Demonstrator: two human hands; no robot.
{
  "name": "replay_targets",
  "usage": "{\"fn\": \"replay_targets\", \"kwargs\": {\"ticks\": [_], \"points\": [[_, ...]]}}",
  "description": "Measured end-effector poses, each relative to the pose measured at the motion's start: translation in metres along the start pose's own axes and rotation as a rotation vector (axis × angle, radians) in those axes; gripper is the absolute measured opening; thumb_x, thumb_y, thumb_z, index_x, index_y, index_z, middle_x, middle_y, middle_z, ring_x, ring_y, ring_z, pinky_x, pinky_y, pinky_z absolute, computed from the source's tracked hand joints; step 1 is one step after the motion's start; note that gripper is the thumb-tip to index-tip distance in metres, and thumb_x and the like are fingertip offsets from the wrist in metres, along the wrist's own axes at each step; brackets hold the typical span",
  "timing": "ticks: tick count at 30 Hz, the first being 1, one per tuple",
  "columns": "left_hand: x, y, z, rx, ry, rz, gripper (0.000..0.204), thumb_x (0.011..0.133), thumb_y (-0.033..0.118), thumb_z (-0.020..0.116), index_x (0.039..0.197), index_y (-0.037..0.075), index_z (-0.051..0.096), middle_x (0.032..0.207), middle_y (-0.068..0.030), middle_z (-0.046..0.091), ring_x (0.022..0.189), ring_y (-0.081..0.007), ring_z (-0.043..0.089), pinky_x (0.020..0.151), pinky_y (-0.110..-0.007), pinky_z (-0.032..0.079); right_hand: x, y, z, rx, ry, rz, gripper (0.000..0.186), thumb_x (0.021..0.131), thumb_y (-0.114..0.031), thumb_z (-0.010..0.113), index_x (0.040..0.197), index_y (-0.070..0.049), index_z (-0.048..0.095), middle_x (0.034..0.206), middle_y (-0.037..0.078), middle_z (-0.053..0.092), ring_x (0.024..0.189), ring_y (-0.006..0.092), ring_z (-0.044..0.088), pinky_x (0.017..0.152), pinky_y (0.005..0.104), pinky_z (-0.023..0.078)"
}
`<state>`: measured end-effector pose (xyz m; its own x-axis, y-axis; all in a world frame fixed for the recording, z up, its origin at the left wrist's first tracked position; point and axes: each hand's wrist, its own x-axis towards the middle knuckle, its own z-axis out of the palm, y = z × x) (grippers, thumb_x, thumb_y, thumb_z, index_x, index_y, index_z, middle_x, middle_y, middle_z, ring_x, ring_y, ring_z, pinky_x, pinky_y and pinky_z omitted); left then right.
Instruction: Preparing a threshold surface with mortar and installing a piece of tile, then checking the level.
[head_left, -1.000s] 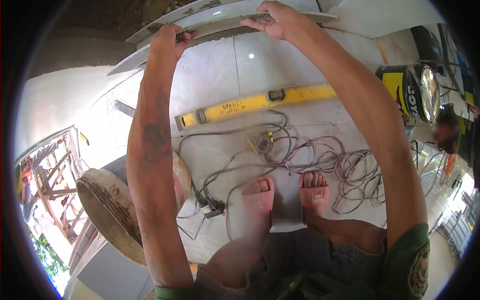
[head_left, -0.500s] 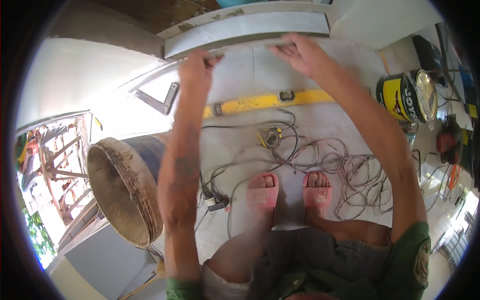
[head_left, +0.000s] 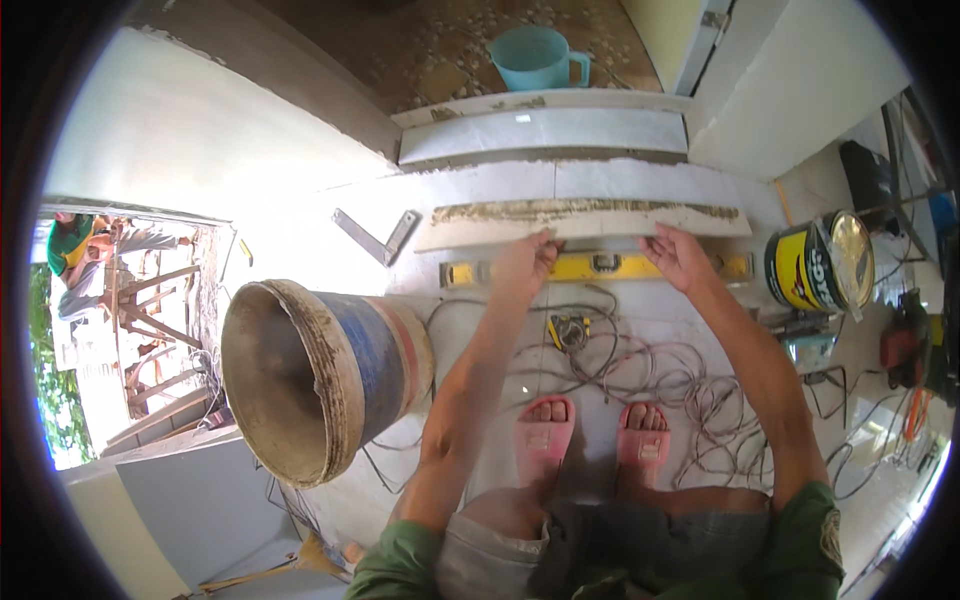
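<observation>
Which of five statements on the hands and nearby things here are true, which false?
1. The left hand and right hand are at the pale strip's near edge. True.
2. The tape measure is nearer the feet than the yellow level. True.
3. The level lies beyond the strip. False: it's on the near side.
4. The bucket is right of the feet. False: the bucket is left.
5. The sandals are blue. False: the sandals are pink.

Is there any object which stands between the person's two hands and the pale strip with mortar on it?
Nothing visible does: the left hand and right hand are both at the near edge of the pale strip. The yellow spirit level lies below the hands, partly covered by them, not in between.
</observation>
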<state>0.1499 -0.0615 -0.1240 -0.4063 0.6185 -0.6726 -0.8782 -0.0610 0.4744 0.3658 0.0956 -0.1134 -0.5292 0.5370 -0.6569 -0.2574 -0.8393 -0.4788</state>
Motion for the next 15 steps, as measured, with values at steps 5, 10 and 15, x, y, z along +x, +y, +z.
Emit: {"fn": "replay_targets", "kwargs": {"ticks": [5,10,15], "points": [[0.003,0.01,-0.009,0.136,-0.042,-0.04,0.011,0.089,0.006,0.058,0.087,-0.005,0.057,0.074,-0.0037,0.054,0.061,-0.0099,0.052,0.05,-0.022,0.042,0.014,0.008,-0.003,0.054,0.007,0.056,0.023,0.089,-0.007,0.054,0.109,0.002,0.047,0.112,0.016,0.051,0.102,0.0266,0.052,0.087,0.0364,0.05],[0.011,0.016,-0.013,0.078,-0.053,-0.028,0.011,0.088,0.006,0.06,0.088,-0.005,0.058,0.076,-0.0052,0.057,0.061,-0.0107,0.053,0.05,-0.023,0.043,0.026,0.016,-0.001,0.096,-0.01,0.065,0.018,0.088,-0.009,0.057,0.105,-0.003,0.052,0.106,0.012,0.057,0.099,0.0254,0.056,0.086,0.0362,0.051],[0.018,0.012,-0.013,0.151,-0.031,0.013,0.012,0.087,0.004,0.058,0.091,-0.006,0.055,0.082,-0.0174,0.061,0.064,-0.0165,0.056,0.048,-0.022,0.046,0.036,0.02,-0.007,0.075,0.063,0.097,0.019,0.086,-0.01,0.058,0.103,-0.004,0.052,0.106,0.011,0.056,0.104,0.0252,0.053,0.089,0.0397,0.048]]}}
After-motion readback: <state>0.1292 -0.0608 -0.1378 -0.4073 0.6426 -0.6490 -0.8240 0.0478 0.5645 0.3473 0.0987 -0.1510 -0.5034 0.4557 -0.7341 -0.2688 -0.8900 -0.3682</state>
